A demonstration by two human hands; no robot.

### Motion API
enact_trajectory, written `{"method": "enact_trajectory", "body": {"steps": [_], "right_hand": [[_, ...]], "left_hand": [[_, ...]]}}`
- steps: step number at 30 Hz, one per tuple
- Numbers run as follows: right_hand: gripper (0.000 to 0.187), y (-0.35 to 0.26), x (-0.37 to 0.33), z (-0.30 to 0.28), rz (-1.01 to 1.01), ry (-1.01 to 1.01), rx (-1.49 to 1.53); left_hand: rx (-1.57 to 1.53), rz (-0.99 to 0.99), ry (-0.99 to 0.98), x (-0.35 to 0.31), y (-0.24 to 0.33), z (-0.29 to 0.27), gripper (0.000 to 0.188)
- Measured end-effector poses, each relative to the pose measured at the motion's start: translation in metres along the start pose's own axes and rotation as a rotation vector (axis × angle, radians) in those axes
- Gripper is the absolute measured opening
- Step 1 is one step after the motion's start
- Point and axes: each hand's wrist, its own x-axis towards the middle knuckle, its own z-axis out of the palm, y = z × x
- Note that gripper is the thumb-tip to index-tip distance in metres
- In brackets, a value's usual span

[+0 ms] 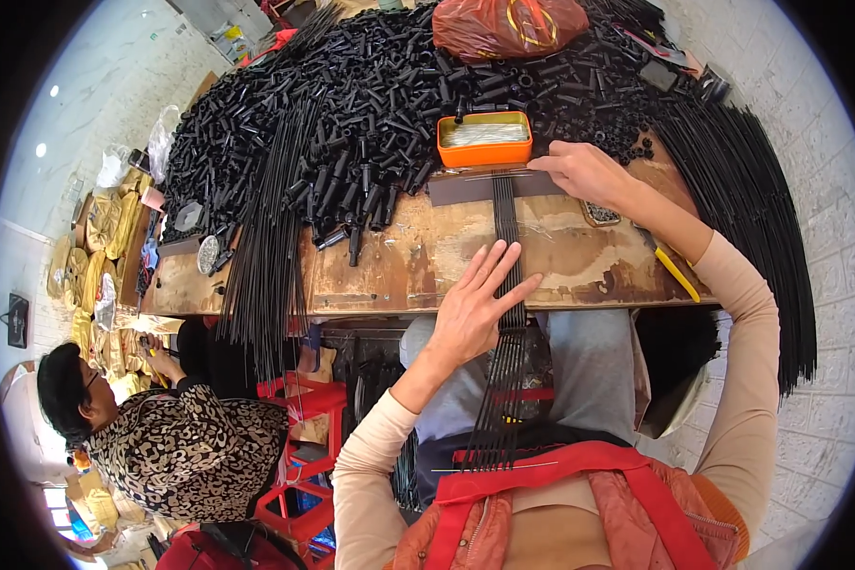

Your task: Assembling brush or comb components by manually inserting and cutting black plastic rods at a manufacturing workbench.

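Observation:
My left hand (469, 312) lies flat with fingers spread on a row of thin black rods (506, 217). The rods run from the table over its near edge to my lap, where a thin pale wire (446, 469) lies across their ends. At the far ends of the rods, my right hand (584, 174) has its thumb and forefinger pinched together; what they hold is too small to make out. Under those far ends is a flat dark strip (461, 190). Just beyond stands an orange tin (484, 154) holding thin silvery wires (484, 135).
Black tubular pieces (370, 114) heap over the far table, with a red plastic bag (510, 28) on top. Bundles of black rods (271, 237) lie left and right (746, 209). Yellow-handled pliers (676, 275) rest at right. A co-worker (185, 446) sits at left beside red stools (309, 404).

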Motion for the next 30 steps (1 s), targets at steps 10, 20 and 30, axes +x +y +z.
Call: {"method": "enact_trajectory", "body": {"steps": [10, 20, 30], "right_hand": [[0.029, -0.002, 0.003, -0.001, 0.023, -0.034, -0.022], [0.018, 0.003, 0.016, 0.003, -0.077, -0.03, 0.096], [0.013, -0.005, 0.041, 0.014, -0.013, -0.088, 0.276]], "left_hand": [[-0.001, 0.007, -0.009, 0.001, -0.001, 0.001, 0.076], [-0.013, 0.003, -0.016, -0.001, -0.002, 0.002, 0.078], [0.076, 0.047, -0.026, -0.001, -0.005, 0.005, 0.089]]}}
